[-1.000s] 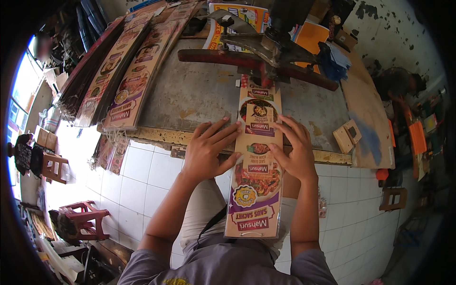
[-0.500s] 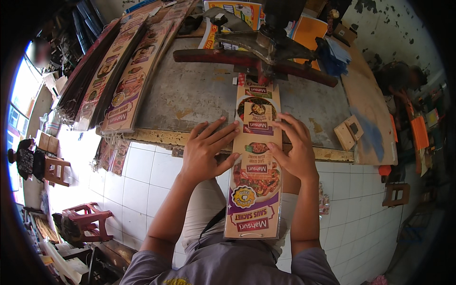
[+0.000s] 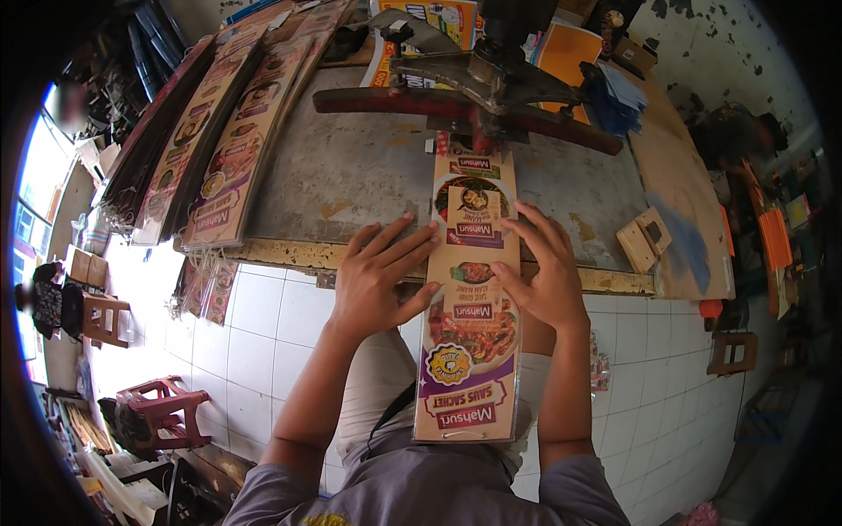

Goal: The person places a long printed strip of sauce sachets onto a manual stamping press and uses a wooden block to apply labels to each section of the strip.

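A long stack of printed cardboard strips (image 3: pixel 469 316), purple and tan with food pictures, lies lengthwise across the front edge of a worn metal worktable (image 3: pixel 351 167) and overhangs toward my lap. My left hand (image 3: pixel 379 273) presses flat on the stack's left edge, fingers spread. My right hand (image 3: pixel 545 273) presses on its right edge the same way. The strips' far end sits under the red bar of a cutting press (image 3: pixel 478 96) at the back of the table.
Further piles of the same printed strips (image 3: pixel 224 140) lie along the table's left side. Two small wooden blocks (image 3: pixel 645 238) sit at the right front. Printed sheets and an orange folder (image 3: pixel 566 48) are behind the press. Red plastic stools (image 3: pixel 167 408) stand on the tiled floor at left.
The strip stack has slid slightly further under the press bar; both hands stay flat on its edges in nearly the same place.
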{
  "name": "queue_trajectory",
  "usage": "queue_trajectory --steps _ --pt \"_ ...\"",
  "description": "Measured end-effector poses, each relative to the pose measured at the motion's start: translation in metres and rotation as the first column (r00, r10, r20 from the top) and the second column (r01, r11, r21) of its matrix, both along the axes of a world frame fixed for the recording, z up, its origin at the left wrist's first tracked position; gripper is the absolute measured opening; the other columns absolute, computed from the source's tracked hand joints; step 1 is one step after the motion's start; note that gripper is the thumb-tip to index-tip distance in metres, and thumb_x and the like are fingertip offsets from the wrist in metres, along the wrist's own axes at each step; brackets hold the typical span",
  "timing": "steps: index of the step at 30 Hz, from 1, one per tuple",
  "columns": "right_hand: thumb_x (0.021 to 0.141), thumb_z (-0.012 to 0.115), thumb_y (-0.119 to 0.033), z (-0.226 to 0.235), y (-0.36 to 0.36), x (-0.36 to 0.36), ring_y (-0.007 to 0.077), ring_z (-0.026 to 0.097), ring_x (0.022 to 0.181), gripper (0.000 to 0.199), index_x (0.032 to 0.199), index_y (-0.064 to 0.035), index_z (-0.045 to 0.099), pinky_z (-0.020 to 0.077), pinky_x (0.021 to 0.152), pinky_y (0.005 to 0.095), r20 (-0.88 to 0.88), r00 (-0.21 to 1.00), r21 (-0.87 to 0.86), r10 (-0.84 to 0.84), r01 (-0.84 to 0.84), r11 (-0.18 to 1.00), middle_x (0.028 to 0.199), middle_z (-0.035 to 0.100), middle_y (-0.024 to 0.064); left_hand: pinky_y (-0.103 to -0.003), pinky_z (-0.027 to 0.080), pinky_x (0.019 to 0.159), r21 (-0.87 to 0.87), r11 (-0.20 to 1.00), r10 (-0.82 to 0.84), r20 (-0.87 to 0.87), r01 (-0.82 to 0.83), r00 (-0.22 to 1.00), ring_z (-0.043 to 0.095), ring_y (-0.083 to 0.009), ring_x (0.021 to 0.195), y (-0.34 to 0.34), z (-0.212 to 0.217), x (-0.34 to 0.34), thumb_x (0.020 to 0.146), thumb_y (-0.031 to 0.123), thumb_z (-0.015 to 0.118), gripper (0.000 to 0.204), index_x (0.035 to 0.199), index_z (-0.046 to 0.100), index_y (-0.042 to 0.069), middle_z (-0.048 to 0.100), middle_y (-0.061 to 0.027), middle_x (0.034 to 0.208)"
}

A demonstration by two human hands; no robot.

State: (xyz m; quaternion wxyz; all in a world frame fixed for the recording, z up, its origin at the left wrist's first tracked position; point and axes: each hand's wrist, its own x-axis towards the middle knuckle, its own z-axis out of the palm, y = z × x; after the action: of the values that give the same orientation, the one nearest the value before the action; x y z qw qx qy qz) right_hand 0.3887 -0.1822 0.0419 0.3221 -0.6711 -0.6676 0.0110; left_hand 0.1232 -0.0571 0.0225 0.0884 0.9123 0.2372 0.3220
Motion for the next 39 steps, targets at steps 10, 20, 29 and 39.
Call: queue_trajectory --steps 10,20,29,39 --pt "0.088 0.086 -0.033 -0.0013 -0.0004 -0.0006 0.0418 0.050 0.144 0.060 0.141 -0.0107 0.068 0.0400 0.123 0.0567 -0.007 1.000 0.001 -0.015 0.015 1.000 0.160 0.052 0.0133 -0.054 0.045 0.116 -0.007 1.000 0.008 -0.002 -0.008 1.000 0.062 -0.0288 0.141 -0.0011 -0.0002 0.0012 0.086 0.039 0.076 0.054 0.134 0.078 0.015 0.072 0.0000 0.146" --pt "0.089 0.085 -0.035 -0.0029 0.0001 0.0012 0.0408 0.051 0.145 0.060 0.141 -0.0111 0.068 0.0385 0.125 0.0563 -0.001 1.000 0.001 -0.011 0.011 1.000 0.160 0.053 0.0132 -0.054 0.044 0.116 -0.006 1.000 0.008 -0.004 -0.008 1.000 0.062 -0.0291 0.141 -0.0013 -0.0001 0.0014 0.086 0.040 0.076 0.054 0.135 0.077 0.015 0.071 0.0003 0.147" --pt "0.089 0.085 -0.035 -0.0011 -0.0003 0.0000 0.0417 0.049 0.146 0.061 0.143 -0.0117 0.067 0.0394 0.124 0.0562 0.008 1.000 -0.009 -0.019 0.019 1.000 0.161 0.051 0.0124 -0.053 0.045 0.116 0.003 1.000 0.009 -0.016 -0.008 1.000 0.062 -0.0280 0.140 -0.0014 0.0008 0.0006 0.088 0.040 0.076 0.052 0.134 0.077 0.015 0.071 0.0013 0.147" --pt "0.089 0.085 -0.034 -0.0032 -0.0001 -0.0006 0.0433 0.049 0.143 0.060 0.142 -0.0123 0.067 0.0436 0.120 0.0559 0.006 1.000 0.001 -0.020 0.020 1.000 0.161 0.051 0.0108 -0.052 0.046 0.115 0.009 1.000 0.006 -0.016 -0.006 1.000 0.062 -0.0273 0.141 -0.0011 0.0010 0.0002 0.089 0.041 0.076 0.052 0.134 0.077 0.015 0.070 0.0014 0.148"
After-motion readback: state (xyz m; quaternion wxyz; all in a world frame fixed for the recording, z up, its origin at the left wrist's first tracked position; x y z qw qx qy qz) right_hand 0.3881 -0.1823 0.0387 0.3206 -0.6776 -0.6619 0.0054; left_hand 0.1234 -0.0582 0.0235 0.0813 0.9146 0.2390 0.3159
